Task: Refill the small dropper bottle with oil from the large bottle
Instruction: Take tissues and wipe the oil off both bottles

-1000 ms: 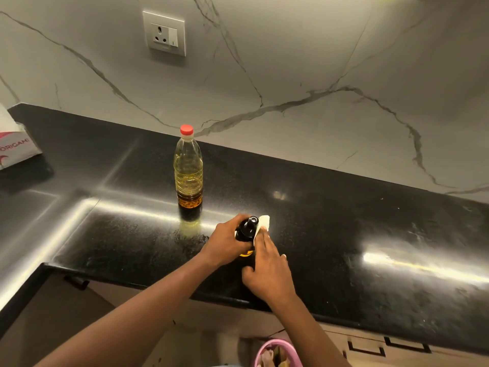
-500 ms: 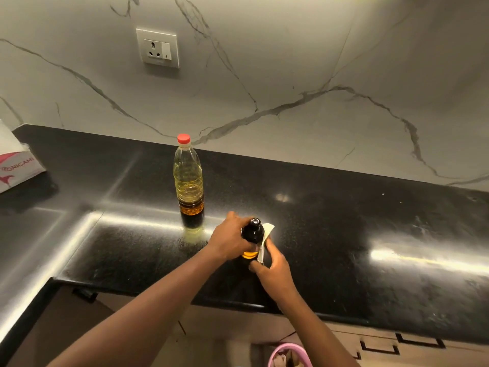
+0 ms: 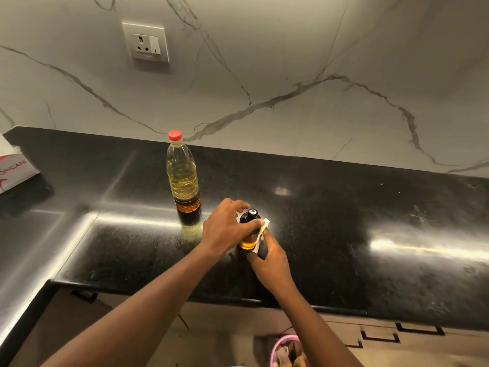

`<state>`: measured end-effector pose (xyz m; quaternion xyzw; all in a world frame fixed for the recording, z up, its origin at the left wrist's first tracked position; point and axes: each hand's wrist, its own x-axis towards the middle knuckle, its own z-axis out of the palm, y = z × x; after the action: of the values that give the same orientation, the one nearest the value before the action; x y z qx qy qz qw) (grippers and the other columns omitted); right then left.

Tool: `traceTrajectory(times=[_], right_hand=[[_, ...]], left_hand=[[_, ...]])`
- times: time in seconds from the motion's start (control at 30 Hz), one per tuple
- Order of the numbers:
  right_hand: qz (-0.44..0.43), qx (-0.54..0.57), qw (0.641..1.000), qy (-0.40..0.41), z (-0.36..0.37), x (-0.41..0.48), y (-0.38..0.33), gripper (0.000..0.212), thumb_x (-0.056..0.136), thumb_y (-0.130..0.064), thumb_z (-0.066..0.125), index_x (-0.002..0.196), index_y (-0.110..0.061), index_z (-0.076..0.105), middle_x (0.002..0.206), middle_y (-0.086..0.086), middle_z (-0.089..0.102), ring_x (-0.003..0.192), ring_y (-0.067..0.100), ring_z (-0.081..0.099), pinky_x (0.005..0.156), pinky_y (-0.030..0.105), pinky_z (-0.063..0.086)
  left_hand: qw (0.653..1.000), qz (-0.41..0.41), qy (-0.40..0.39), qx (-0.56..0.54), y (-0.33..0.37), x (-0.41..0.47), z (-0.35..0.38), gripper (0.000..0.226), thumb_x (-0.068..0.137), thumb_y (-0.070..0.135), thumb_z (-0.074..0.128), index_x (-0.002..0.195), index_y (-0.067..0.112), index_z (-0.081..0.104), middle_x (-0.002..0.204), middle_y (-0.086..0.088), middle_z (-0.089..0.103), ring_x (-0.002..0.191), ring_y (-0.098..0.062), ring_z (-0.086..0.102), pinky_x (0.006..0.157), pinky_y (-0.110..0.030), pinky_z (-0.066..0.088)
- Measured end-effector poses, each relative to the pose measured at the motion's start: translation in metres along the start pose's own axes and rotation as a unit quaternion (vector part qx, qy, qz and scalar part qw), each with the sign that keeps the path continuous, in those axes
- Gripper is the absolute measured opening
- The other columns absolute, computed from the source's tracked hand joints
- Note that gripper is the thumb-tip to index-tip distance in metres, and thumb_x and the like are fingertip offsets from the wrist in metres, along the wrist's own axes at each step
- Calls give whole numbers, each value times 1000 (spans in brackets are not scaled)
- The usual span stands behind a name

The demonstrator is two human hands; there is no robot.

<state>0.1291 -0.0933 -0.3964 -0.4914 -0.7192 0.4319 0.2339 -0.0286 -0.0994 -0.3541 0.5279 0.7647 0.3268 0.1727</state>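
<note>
The small dropper bottle [image 3: 249, 229], dark with a black cap and amber oil showing at its base, stands on the black countertop [image 3: 330, 221]. My left hand [image 3: 225, 229] grips it from the left, thumb across its front. My right hand [image 3: 267, 258] presses a folded white tissue [image 3: 264, 225] against the bottle's right side. The large clear oil bottle [image 3: 182, 176] with a red cap stands upright just behind and to the left, capped, holding yellow oil.
A white tissue box [image 3: 13, 170] sits at the far left of the counter. A wall socket [image 3: 146, 43] is on the marble backsplash. A pink bin [image 3: 285, 350] stands on the floor below the counter edge, beside drawer fronts.
My right hand with the tissue has slid down the side of the small bottle. The left hand keeps its hold. The camera has tilted slightly.
</note>
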Motion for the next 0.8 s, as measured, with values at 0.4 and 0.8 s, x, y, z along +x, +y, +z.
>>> traceTrajectory(times=[0.4, 0.8], right_hand=[[3, 2, 1000, 14, 4, 9, -5, 66, 88, -40, 68, 149, -39, 41, 135, -13, 59, 123, 6, 57, 103, 36, 51], [3, 34, 999, 27, 0, 16, -7, 41, 91, -25, 66, 127, -40, 56, 113, -21, 63, 105, -2, 59, 87, 22, 47]], left_hand=[[999, 41, 19, -6, 18, 9, -6, 24, 89, 37, 78, 104, 19, 82, 90, 4, 76, 76, -4, 67, 69, -23, 58], [995, 13, -98, 35, 9, 13, -7, 67, 78, 48, 83, 137, 24, 64, 124, 1, 58, 111, -14, 60, 92, -36, 56]])
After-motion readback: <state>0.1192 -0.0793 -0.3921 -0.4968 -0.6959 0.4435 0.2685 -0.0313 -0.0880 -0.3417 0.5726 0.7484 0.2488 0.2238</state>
